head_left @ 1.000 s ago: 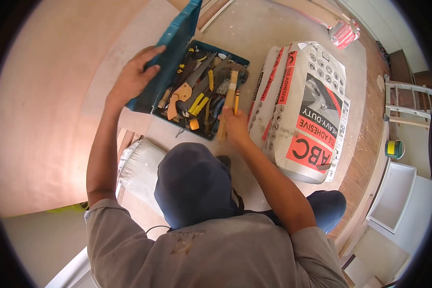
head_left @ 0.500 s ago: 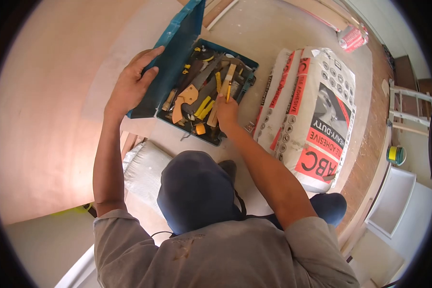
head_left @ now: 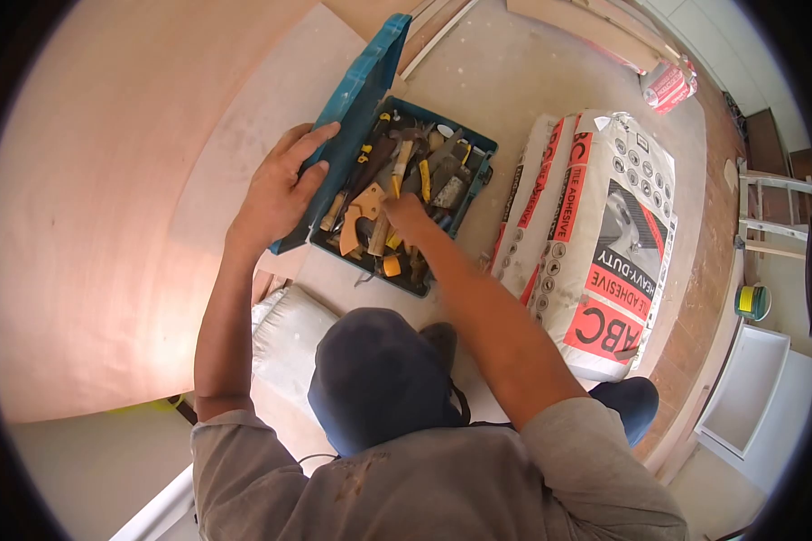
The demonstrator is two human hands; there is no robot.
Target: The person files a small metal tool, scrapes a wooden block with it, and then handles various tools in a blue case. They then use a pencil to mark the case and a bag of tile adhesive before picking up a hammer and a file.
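Note:
A teal toolbox (head_left: 429,290) stands open on the floor, full of hand tools. My left hand (head_left: 284,194) holds the edge of its raised lid (head_left: 361,86), thumb and fingers over the rim. Inside the box, my right hand (head_left: 406,215) is closed around the wooden handle of a hammer (head_left: 408,135), its head pointing away from me. A yellow pencil (head_left: 395,186) also sticks out from those fingers. Beside them lie a handsaw with a light wooden grip (head_left: 359,216), a yellow-handled tool (head_left: 425,180) and an orange-yellow piece (head_left: 391,265). My right fingertips are mostly hidden.
Bags of tile adhesive (head_left: 618,243) stand to the right of the box. A white sack (head_left: 289,334) lies near my left knee, beside a large wooden panel (head_left: 108,225). Farther right are a ladder (head_left: 776,203), a green tub (head_left: 752,302) and a white tray (head_left: 742,388).
My right hand has shifted left across the toolbox, carrying the hammer and pencil toward the saw grip. My left hand stays on the lid. The view has moved slightly.

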